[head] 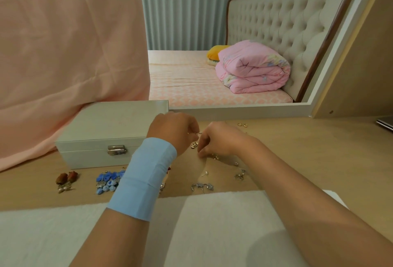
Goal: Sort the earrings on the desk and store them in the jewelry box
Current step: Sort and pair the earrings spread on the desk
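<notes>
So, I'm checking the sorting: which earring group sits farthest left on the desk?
The red-brown rose pair, just left of the blue bow cluster; every other group lies further right.

The small earring (198, 132) pinched in my left hand (172, 130) is shiny gold-coloured metal. The desk (297, 156) is pale matt wood grain. The jewelry box (102, 126) at the left looks smooth, faintly glossy, with a polished metal clasp (116, 149). The near blue earrings (108, 178) look like cloth; the near pad (63, 234) is fuzzy white fabric.
</notes>
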The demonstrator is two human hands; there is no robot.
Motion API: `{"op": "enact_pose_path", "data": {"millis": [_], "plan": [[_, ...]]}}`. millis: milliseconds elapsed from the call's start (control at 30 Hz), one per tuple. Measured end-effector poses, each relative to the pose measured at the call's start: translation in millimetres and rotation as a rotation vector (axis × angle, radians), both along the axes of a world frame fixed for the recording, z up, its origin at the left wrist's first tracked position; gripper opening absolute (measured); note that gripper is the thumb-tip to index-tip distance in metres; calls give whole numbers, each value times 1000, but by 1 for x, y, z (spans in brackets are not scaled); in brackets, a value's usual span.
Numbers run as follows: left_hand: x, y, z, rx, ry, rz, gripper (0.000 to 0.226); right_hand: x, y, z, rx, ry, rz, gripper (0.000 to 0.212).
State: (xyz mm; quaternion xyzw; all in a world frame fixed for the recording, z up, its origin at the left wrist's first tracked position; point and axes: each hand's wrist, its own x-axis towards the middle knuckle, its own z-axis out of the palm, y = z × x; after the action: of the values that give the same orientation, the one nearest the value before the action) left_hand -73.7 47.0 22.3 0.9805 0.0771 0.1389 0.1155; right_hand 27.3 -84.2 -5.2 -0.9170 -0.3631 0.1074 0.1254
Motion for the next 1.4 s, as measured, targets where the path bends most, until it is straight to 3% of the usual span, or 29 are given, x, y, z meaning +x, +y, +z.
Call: {"op": "enact_pose_path", "data": {"millis": [133, 267, 500, 667, 867, 1100, 1400], "plan": [[4, -7, -7, 56, 5, -47, 12, 8, -18, 9, 127, 29, -54, 3], [15, -25, -27, 41, 146, -74, 16, 20, -55, 25, 244, 65, -149, 10], [21, -30, -33, 6, 278, -43, 11, 19, -98, 16, 219, 173, -159, 19], [23, -40, -36, -28, 214, -115, 28, 21, -103, 14, 250, 215, -117, 23], [28, -36, -46, 11, 175, -133, 12, 19, -98, 10, 198, 238, -98, 15], [32, -45, -42, -109, 35, -157, 18, 26, -106, 17, 301, 211, -162, 16], [46, -76, -50, 43, 122, -230, 16, 32, -117, 18, 323, 133, -204, 16]]}}
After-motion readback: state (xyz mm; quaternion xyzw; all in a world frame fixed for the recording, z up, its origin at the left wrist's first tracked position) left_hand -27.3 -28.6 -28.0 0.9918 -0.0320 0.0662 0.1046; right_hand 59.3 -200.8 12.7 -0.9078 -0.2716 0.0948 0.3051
